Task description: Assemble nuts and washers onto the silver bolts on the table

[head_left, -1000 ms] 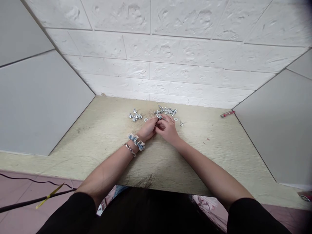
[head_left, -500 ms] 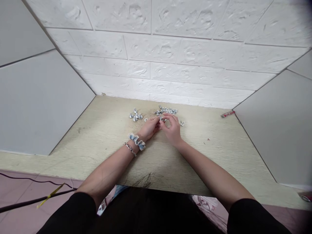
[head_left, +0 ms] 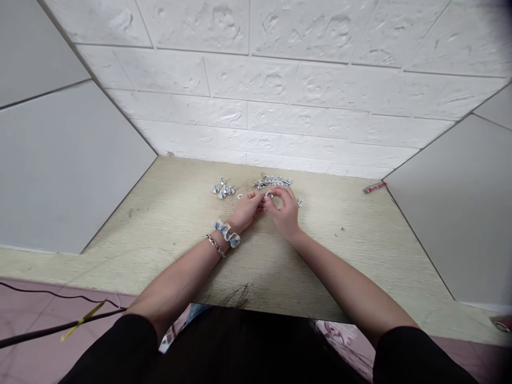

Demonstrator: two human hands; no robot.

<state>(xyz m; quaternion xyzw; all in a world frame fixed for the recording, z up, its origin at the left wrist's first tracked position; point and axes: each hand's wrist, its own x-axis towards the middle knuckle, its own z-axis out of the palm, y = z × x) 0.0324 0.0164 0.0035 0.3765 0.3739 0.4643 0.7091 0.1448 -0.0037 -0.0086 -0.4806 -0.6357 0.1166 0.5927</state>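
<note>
At the middle of the table my left hand (head_left: 246,209) is closed, its thumb and fingers pinching a bolt that is mostly hidden. Facing it, my right hand (head_left: 285,212) pinches a small round metal piece (head_left: 269,196), a nut or a washer, at the bolt's end. Both sets of fingertips nearly touch. To the left stands a group of bolts (head_left: 222,189) fitted with washers, several of them upright. A loose washer (head_left: 240,197) lies by my left fingers. Beyond my right hand is a pile of loose bolts, nuts and washers (head_left: 280,181).
Another bolt (head_left: 300,202) lies just right of my right hand, partly covered. A red-and-silver tool (head_left: 374,188) rests by the right panel. White brick-patterned wall (head_left: 248,114) closes the back, and grey panels (head_left: 76,176) stand at both sides of the wooden table (head_left: 168,213).
The small metal piece in my fingers has turned and shifted slightly right. My right hand has moved a little to the right, covering more of the bolt beside it.
</note>
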